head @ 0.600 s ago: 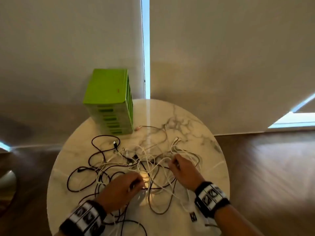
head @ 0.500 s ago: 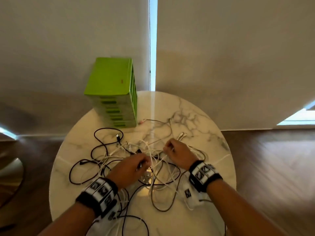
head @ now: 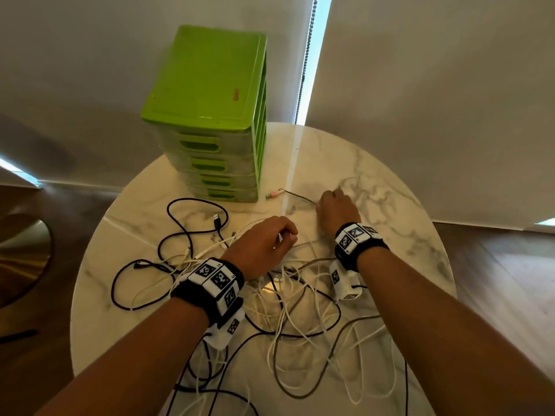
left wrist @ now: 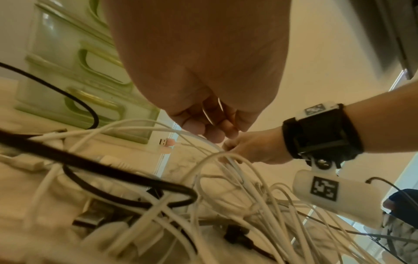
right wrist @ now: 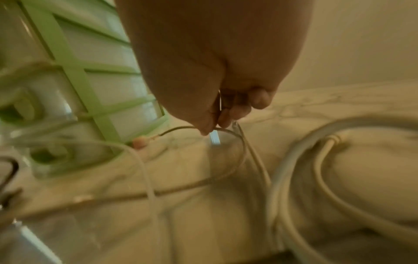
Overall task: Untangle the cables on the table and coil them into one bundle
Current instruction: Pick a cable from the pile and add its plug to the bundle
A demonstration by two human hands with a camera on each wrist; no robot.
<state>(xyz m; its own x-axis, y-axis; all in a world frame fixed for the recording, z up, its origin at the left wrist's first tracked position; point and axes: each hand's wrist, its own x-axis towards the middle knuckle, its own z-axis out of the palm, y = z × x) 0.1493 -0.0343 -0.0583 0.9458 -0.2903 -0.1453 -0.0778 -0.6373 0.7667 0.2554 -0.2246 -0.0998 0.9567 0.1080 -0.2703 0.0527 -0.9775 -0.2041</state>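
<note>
A tangle of white and black cables [head: 288,298] sprawls over the near half of the round marble table [head: 390,187]. My left hand [head: 286,235] hovers over the tangle's far edge, fingers curled, pinching a white cable [left wrist: 196,137] that runs under the fingertips. Farther out, my right hand [head: 326,201] pinches a thin grey cable [right wrist: 228,131] between thumb and fingers. That cable ends in a pink plug [head: 274,194] lying by the drawer unit's base. A black cable [head: 180,235] loops loosely to the left.
A green plastic drawer unit [head: 207,115] stands at the table's far left, close to the pink plug. Window blinds hang right behind the table. Wooden floor surrounds it, and cables spill toward the near edge [head: 300,385].
Both hands moved away from me, out of the middle of the tangle. The right hand reached the thin grey cable near the drawer unit; the left now pinches a white cable.
</note>
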